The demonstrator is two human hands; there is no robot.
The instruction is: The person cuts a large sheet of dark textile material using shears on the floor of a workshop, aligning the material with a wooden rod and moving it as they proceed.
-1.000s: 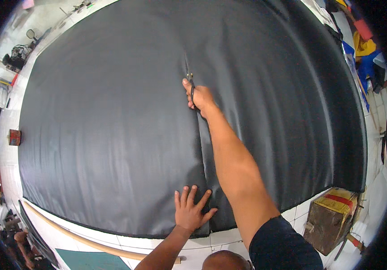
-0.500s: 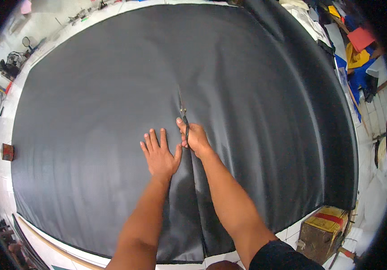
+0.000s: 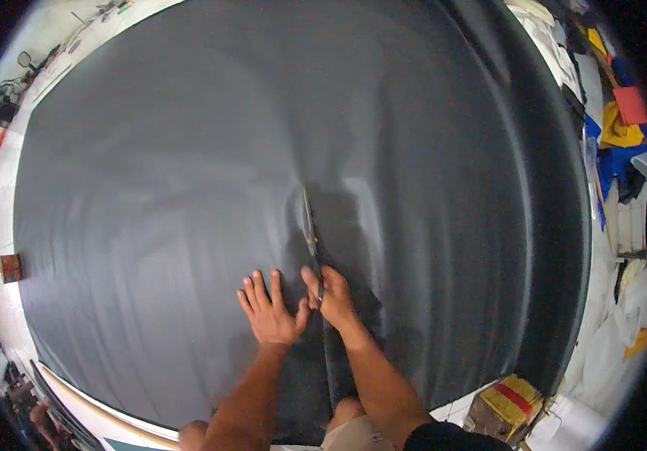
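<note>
A broad sheet of smooth black material, like leatherette (image 3: pixel 151 203), lies spread over the floor. My right hand (image 3: pixel 336 301) is closed around the dark handles of a pair of scissors (image 3: pixel 310 225). Their long blades point away from me and look nearly together. Behind the scissors, a cut line runs through the sheet toward my body. Just left of that line, my left hand (image 3: pixel 272 316) lies flat on the material with its fingers spread. Its thumb is close to the right hand.
A reddish-brown block (image 3: pixel 10 268) sits on the sheet's left edge. At the lower right stands a yellow box with a red band (image 3: pixel 511 402). A thick fold or roll (image 3: pixel 556 248) runs down the right side. Coloured scraps (image 3: pixel 624 124) lie beyond it.
Both hands and the scissors appear lower in the picture, nearer my body. The view has shifted too, and my knees now show at the bottom. The right hand keeps hold of the scissors.
</note>
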